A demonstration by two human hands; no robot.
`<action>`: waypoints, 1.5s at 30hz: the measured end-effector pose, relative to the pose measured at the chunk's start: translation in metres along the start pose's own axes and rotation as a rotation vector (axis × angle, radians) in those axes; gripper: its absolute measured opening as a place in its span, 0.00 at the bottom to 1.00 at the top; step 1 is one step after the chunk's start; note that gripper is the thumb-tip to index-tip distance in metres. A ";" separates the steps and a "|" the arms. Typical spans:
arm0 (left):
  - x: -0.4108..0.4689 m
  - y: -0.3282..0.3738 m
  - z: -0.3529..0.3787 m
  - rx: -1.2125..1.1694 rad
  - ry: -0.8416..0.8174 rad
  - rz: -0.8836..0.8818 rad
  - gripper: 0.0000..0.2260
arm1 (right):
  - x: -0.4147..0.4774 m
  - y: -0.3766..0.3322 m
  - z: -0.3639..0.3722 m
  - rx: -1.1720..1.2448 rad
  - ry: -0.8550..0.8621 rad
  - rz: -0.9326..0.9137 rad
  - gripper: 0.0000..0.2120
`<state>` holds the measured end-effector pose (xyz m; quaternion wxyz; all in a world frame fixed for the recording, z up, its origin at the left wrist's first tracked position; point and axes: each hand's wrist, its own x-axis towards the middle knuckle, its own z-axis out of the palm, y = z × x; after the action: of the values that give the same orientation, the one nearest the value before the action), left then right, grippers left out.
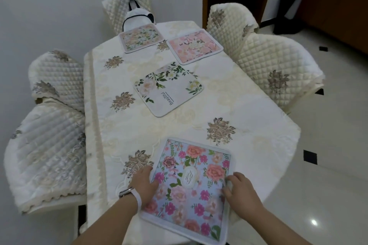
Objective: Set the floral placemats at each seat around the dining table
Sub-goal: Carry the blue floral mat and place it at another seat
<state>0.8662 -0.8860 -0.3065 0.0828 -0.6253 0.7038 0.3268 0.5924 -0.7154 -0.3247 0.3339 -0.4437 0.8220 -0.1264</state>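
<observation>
The left hand (pixel 144 185), a white-strapped watch (pixel 129 193) on its wrist, lies with its fingers fairly straight on the left border of the blue floral placemat (pixel 185 195), pressing down on it and not closing round anything. The right hand (pixel 241 191) is at the opposite border, fingers bent over the mat's right edge. That side is blurred, so I cannot tell whether it pinches the edge or only rests on it.

The mat lies between the two hands at the near end of the dining table (pixel 258 125). Its long axis runs away from the person, turned slightly anticlockwise.

Further up the cream tablecloth, a white placemat printed "Beautiful" (pixel 169 88) sits skewed near the middle. A pink placemat (pixel 195 45) and a pale floral placemat (pixel 141 38) lie side by side at the far end, before quilted chair covers (pixel 274 69).
</observation>
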 end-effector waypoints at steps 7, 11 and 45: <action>0.003 0.016 0.008 -0.374 0.101 -0.177 0.18 | 0.000 -0.015 -0.007 0.702 0.072 0.318 0.13; 0.004 0.005 0.008 -0.432 0.050 -0.217 0.15 | 0.004 -0.014 -0.010 0.816 0.091 0.410 0.20; -0.088 -0.159 -0.075 -0.983 0.205 -0.184 0.04 | -0.034 -0.187 0.076 0.612 -0.048 0.135 0.07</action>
<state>1.0548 -0.8565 -0.2595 -0.2624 -0.6785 0.4135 0.5475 0.7765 -0.7888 -0.2721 0.4789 -0.2702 0.7652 -0.3348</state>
